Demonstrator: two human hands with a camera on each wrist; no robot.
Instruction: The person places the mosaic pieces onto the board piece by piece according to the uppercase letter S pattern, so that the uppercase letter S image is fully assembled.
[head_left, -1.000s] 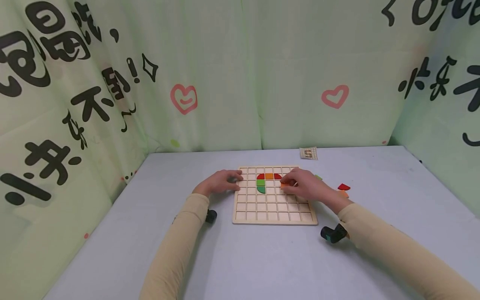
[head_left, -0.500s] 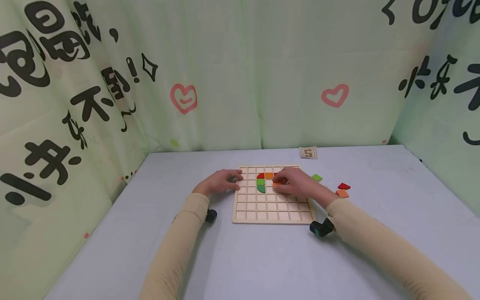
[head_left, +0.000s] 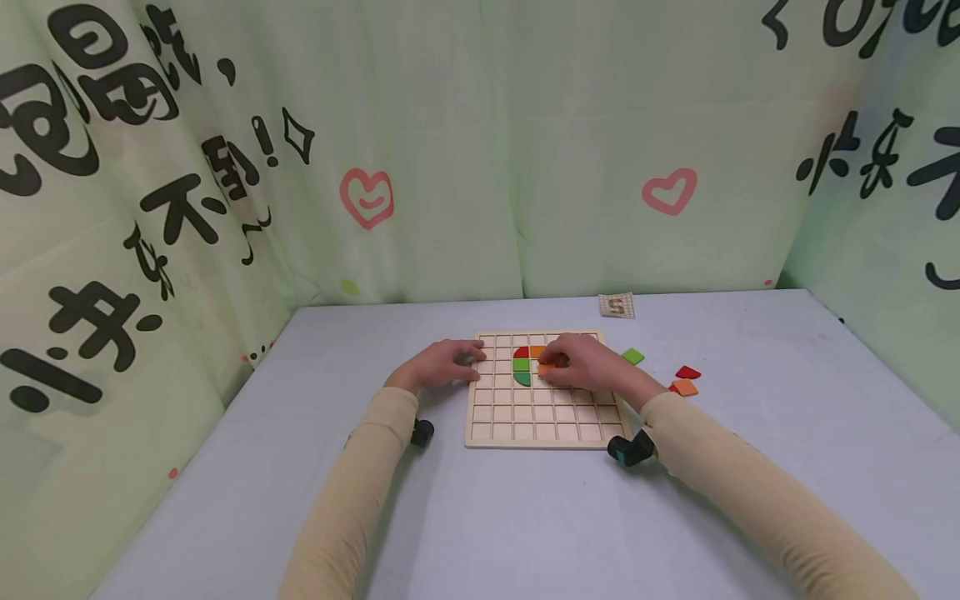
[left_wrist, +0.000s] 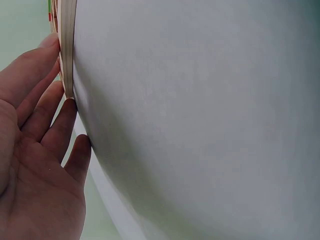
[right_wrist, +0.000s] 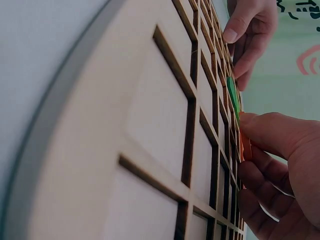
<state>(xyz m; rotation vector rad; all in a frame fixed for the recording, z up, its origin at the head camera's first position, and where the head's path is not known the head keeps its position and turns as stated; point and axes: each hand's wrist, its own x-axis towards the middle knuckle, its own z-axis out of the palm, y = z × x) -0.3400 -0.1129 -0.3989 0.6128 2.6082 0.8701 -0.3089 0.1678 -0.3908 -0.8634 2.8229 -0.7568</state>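
My right hand (head_left: 588, 363) pinches an orange tile (head_left: 545, 369) between thumb and fingers, over the upper middle of the wooden grid board (head_left: 555, 414). In the right wrist view the orange tile (right_wrist: 245, 142) sits low against the grid, mostly covered by the fingers. To its left, a red rounded tile (head_left: 521, 352), a light green square (head_left: 521, 365) and a dark green rounded tile (head_left: 522, 379) form a column in the grid. Another orange tile (head_left: 537, 352) lies beside the red one. My left hand (head_left: 442, 363) rests its thumb and fingertips at the board's left edge (left_wrist: 67, 50).
Right of the board lie loose tiles: a green one (head_left: 633, 356), a red one (head_left: 687, 372) and an orange one (head_left: 685, 387) partly over another red piece. A small patterned card (head_left: 617, 306) lies at the back of the white table (head_left: 525, 525). Printed curtains surround it.
My right hand has moved left across the board with the orange tile, now covering the red tile at the row's right end. The green loose tile has come into fuller view. My left hand stays put.
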